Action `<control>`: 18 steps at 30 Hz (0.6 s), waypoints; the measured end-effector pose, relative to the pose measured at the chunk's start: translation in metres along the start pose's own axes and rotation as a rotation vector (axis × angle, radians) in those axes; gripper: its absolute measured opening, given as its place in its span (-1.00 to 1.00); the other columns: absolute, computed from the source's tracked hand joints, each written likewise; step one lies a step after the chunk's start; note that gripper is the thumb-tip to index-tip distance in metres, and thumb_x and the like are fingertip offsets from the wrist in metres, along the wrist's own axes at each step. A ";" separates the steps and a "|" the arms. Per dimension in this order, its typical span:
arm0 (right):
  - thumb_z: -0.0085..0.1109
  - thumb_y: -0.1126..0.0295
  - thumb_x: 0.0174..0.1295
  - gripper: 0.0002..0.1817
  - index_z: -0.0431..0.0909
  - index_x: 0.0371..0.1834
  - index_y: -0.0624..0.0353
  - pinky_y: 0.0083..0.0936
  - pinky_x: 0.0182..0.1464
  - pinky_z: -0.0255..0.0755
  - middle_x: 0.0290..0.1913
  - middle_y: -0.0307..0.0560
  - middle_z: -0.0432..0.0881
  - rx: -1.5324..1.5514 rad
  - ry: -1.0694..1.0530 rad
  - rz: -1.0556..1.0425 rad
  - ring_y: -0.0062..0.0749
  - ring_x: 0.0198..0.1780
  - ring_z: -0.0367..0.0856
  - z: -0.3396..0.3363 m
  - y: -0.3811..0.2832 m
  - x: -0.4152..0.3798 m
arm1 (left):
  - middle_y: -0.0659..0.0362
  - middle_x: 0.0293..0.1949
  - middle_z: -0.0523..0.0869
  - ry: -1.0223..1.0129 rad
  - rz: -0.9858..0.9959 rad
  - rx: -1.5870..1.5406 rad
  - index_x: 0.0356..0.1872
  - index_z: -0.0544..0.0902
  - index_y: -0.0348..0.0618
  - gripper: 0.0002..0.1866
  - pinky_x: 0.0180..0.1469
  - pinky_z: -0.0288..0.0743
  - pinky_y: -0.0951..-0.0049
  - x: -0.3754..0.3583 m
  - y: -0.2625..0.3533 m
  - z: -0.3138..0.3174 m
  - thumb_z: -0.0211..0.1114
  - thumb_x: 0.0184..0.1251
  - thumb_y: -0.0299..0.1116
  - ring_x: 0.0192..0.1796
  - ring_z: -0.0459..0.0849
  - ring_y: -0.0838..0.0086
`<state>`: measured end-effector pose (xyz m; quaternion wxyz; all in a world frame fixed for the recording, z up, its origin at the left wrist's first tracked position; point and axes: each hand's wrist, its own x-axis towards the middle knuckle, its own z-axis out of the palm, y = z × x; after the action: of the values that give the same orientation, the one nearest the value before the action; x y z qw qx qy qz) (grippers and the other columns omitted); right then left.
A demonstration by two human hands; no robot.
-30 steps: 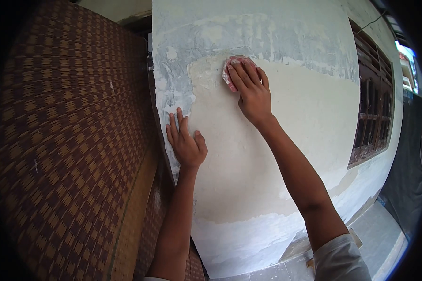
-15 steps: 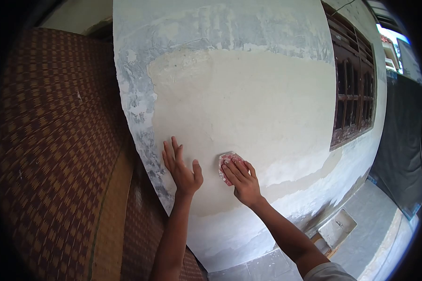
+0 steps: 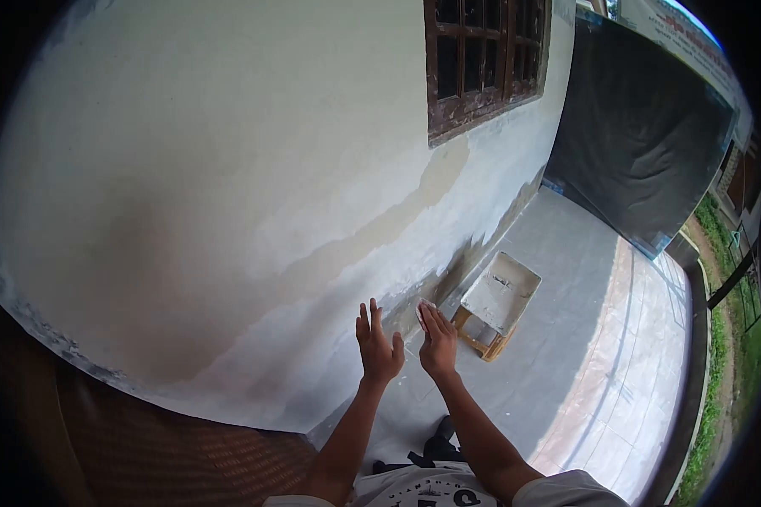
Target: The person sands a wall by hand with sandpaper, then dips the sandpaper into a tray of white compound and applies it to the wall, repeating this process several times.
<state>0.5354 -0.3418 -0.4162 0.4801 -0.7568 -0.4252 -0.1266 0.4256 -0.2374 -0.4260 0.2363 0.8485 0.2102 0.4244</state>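
My right hand [image 3: 437, 342] is closed around a flat red pad [image 3: 424, 308] smeared with white, most of it hidden behind the fingers. In the lower middle of the head view, my left hand [image 3: 380, 348] hangs in the air beside it, its fingers apart and nothing in them. Both hands appear in front of the lower part of a wall [image 3: 254, 169] coated in pale, partly patchy filler. Just right of my right hand stands a whitish, putty-stained tray [image 3: 503, 291] on a small wooden stool [image 3: 489, 347].
A brown wooden window [image 3: 482, 59] is set in the wall. Dark sheeting [image 3: 634, 118] hangs at the far end of the grey tiled floor [image 3: 558, 279]. A brown woven mat [image 3: 186, 456] lies along the lower left, and a strip of grass [image 3: 706, 406] runs outside at right.
My view has swung right and down toward the tray. My right hand has come off the wall with the red pad, and both hands are closer together.
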 end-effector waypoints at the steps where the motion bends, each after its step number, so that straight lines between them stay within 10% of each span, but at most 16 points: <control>1: 0.08 0.59 0.37 -0.47 0.57 0.43 0.19 -0.08 0.42 0.39 0.37 0.09 0.67 -0.023 0.018 0.045 0.04 0.44 0.58 -0.010 0.018 -0.010 | -0.27 0.67 0.16 -0.056 -0.028 -0.040 0.56 0.21 -0.39 -0.26 0.68 -0.16 -0.27 -0.003 0.006 0.024 0.20 0.40 -0.36 0.73 0.00 -0.23; 18: 0.09 0.62 0.39 -0.54 0.66 0.32 0.13 -0.07 0.32 0.51 0.26 0.06 0.75 -0.204 0.055 0.602 0.04 0.33 0.67 -0.092 0.234 -0.030 | -0.24 0.65 0.21 -0.785 -0.040 -0.070 0.60 0.14 -0.32 -0.17 0.72 -0.20 -0.20 0.010 0.041 0.267 0.29 0.38 -0.34 0.74 -0.05 -0.16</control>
<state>0.7162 -0.4759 -0.5321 0.4290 -0.8891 -0.1543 -0.0412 0.6564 -0.3243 -0.5374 0.3357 0.9334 0.1058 0.0697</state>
